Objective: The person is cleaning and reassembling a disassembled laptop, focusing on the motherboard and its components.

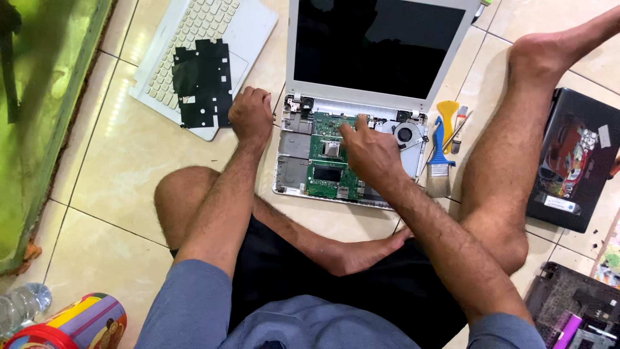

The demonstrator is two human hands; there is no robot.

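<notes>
Your right hand (pixel 369 152) rests open on the green circuit board (pixel 326 155) inside the opened laptop (pixel 349 97) on the floor (pixel 116 168), one finger pressing near the board's top edge. Press lightly and keep clear of the fan (pixel 405 134). Your left hand (pixel 250 115) is closed into a fist at the laptop's left edge; I cannot tell whether it grips anything. A lidded tin (pixel 77 323) and a bottle (pixel 22 307) stand near your left knee; their contents are hidden.

Floor: glossy beige tiled floor (pixel 116 161)
Centre: opened white laptop (pixel 352 152), green circuit board exposed
Upper left: detached white keyboard panel (pixel 194 39)
Right: blue-handled brush (pixel 439 161), yellow plastic pry tool (pixel 447 111), black laptop (pixel 571 161)
</notes>
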